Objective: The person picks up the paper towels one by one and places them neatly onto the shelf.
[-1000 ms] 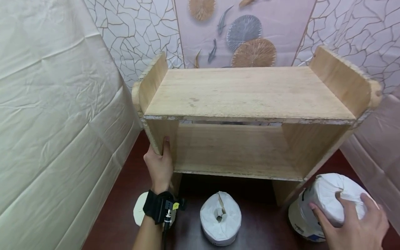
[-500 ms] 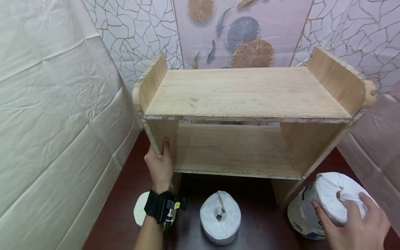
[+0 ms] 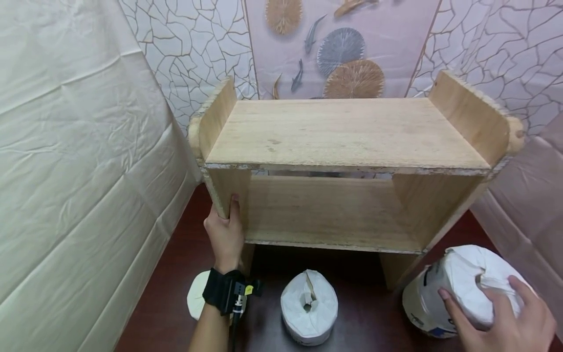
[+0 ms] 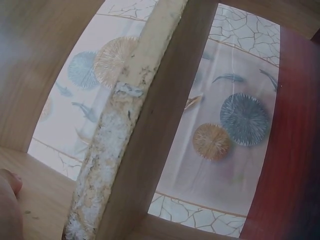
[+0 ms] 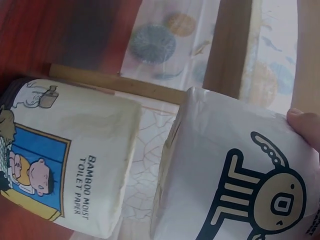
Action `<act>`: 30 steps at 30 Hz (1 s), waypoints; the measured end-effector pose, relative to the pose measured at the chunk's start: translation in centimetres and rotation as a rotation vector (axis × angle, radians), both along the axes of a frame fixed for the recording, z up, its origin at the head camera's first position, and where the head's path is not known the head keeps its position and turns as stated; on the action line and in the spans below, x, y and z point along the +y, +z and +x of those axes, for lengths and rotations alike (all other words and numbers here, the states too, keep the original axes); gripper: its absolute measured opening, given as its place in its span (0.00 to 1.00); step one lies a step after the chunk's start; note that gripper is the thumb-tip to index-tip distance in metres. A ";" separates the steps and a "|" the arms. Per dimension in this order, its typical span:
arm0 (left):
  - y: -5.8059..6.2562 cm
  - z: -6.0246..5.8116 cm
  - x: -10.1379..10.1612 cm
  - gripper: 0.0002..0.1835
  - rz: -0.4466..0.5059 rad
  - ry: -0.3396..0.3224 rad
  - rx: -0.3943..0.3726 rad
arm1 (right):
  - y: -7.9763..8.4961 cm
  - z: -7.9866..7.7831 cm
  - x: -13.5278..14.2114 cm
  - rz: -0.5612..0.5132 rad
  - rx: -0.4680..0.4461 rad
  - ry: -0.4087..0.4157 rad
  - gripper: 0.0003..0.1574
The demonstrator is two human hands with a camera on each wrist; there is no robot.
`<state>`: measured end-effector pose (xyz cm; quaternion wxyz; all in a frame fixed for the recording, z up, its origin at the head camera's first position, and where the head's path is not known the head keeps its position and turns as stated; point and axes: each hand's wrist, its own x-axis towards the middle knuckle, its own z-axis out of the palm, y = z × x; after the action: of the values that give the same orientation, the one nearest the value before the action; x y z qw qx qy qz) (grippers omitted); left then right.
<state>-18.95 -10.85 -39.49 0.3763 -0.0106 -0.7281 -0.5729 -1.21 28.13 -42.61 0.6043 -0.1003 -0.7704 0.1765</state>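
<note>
A two-level wooden shelf stands in the middle of the head view. My left hand grips the front edge of its left side panel, thumb on the inner face. At the lower right, my right hand holds a white-wrapped paper roll from above, fingers spread over its end. Below that roll is a printed toilet paper pack. In the right wrist view, the held roll shows a dog-like drawing, and a gap separates it from the toilet paper pack.
Another wrapped roll stands on the dark red floor before the shelf. A pale round-topped item sits partly behind the left forearm. Pale cloth hangs at the left, and a patterned curtain is behind the shelf.
The shelf's right end appears slightly farther left in the head view. My right hand sits slightly farther right and lower, still on the roll. The left hand keeps its grip.
</note>
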 end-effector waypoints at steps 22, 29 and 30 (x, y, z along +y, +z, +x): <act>0.0 0.1 -0.2 0.24 -0.001 -0.014 -0.003 | 3.4 1.1 -3.1 0.066 0.070 0.037 0.61; -0.3 0.1 -0.2 0.22 -0.009 -0.037 0.004 | 3.6 1.6 -3.6 0.085 0.014 0.078 0.61; -0.2 0.1 -0.2 0.22 -0.008 -0.038 0.002 | 3.7 1.4 -3.7 0.085 0.028 0.083 0.61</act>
<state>-18.81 -11.09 -39.71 0.3661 -0.0265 -0.7296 -0.5769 0.23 24.38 -38.91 0.6108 -0.0400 -0.7723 0.1700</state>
